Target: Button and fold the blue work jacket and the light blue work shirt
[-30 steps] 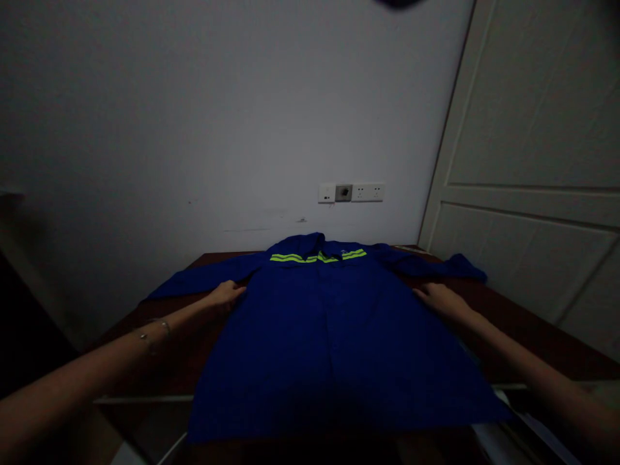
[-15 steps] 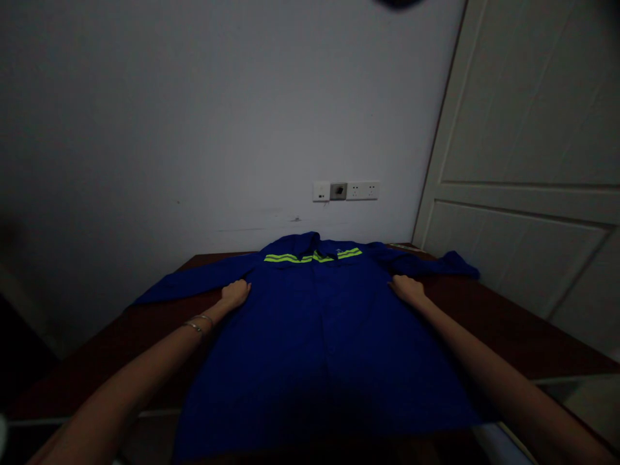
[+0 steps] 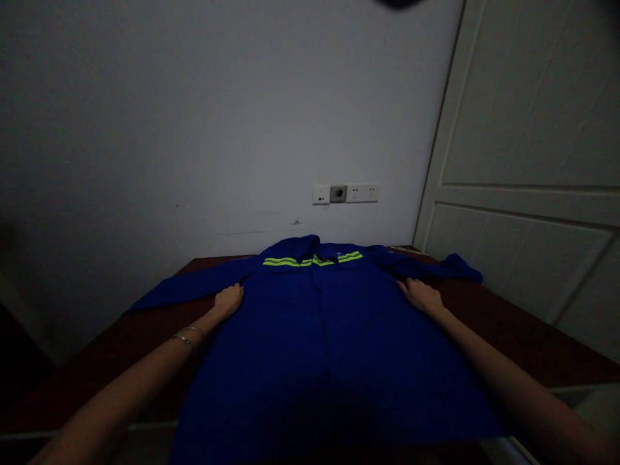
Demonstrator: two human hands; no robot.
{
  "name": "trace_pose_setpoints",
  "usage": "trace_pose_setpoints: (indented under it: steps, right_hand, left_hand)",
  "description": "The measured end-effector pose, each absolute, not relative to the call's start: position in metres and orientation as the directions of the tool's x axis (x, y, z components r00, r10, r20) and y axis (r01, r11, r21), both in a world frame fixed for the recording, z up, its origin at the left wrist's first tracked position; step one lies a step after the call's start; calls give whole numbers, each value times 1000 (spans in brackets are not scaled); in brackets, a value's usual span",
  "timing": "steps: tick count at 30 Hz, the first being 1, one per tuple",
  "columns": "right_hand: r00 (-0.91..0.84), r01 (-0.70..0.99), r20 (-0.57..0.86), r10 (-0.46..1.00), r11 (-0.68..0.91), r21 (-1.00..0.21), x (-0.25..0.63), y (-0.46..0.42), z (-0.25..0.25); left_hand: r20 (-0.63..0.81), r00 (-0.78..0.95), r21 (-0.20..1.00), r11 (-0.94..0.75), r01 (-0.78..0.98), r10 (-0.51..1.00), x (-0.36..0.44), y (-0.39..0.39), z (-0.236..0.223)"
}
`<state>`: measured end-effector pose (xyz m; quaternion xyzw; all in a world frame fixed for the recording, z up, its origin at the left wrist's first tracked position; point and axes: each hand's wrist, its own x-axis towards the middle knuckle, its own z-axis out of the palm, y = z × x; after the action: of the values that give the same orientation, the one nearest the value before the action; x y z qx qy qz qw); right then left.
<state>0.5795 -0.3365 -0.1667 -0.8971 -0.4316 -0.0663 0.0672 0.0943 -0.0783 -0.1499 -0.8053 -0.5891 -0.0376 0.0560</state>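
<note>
A blue long-sleeved work jacket (image 3: 290, 336) lies spread front side up, its collar toward the wall and its hem toward me. Two yellow-green stripes cross its chest, and both sleeves reach out sideways. My left hand (image 3: 229, 299), with bracelets at the wrist, is closed on the jacket's left side edge just below the sleeve. On the opposite side edge, my right hand (image 3: 420, 295) grips the cloth with fingers curled. The fingertips of both hands are partly hidden. The lower middle of the jacket is in deep shadow.
The jacket rests on a dark reddish-brown table (image 3: 145, 336) against a pale wall (image 3: 217, 116). Sockets and switch plates (image 3: 345, 194) sit on the wall above the collar. A white panelled door (image 3: 527, 129) stands at the right. Below the table's front edge, some pale objects show dimly.
Both hands moved inward and closed on the jacket's side edges, then shifted slightly outward again. The jacket's body looks a little wider and flatter. The view has shifted slightly.
</note>
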Motion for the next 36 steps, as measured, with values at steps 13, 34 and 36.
trace_pose_setpoints:
  steps: [13,34,36]
  right_hand:
    - [572,820,74,817,-572,-19,574,-382,-169]
    - [-532,846,318,784,475,244,320,-449,-184]
    - [-551,833,341,762,474,286,323,-447,-183]
  left_hand:
    - [24,395,-78,-392,916,918,61,-114,-155]
    - [-65,630,439,-545,714,774,274,-129,-139]
    - [-77,610,486,-505,714,789,291,-127,-144]
